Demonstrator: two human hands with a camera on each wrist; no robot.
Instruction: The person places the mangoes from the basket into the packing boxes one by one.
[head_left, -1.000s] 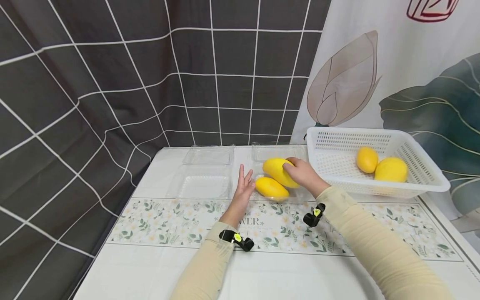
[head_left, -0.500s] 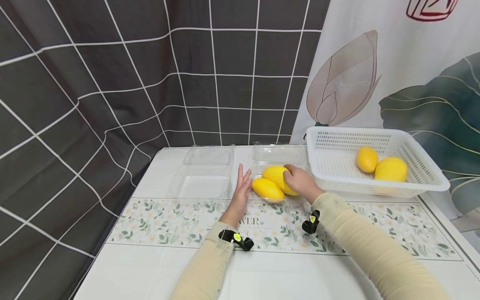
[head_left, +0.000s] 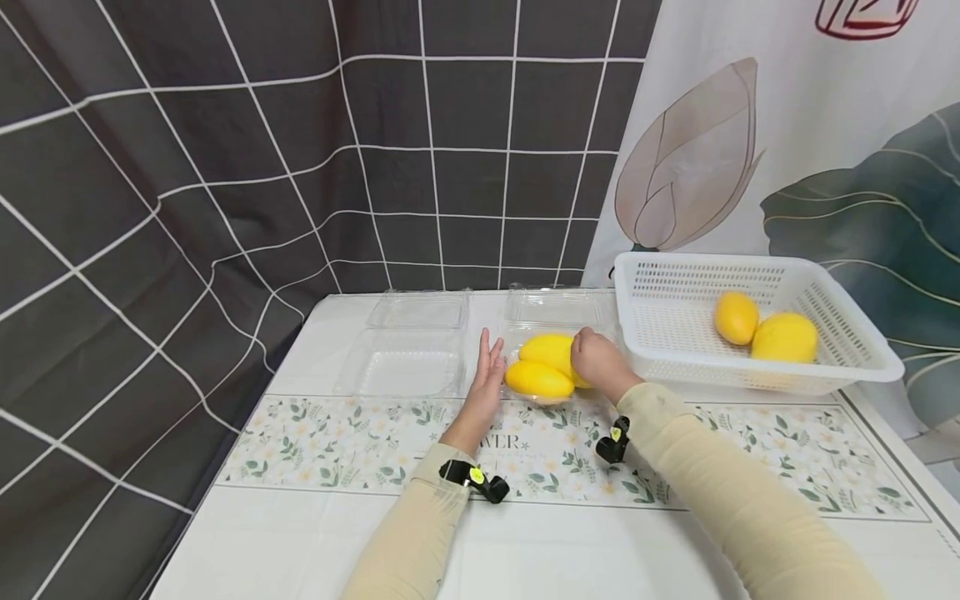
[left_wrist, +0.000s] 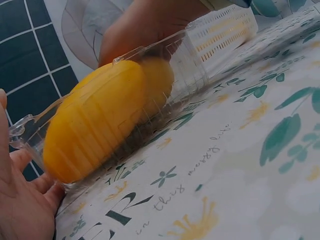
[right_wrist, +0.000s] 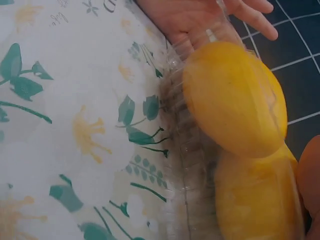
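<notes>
Just lowered the back fruit into the clear box near frame centre, apparently completing a pair; holds left grip apart, right grip against that fruit, cannot tell whether clamped.

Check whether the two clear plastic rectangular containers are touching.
Apart: the head view shows a strip of white tabletop between the left container and the right container.

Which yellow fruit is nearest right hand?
The rear fruit in the right clear container, partly hidden by the right hand; another lies in front, two in the basket.
</notes>
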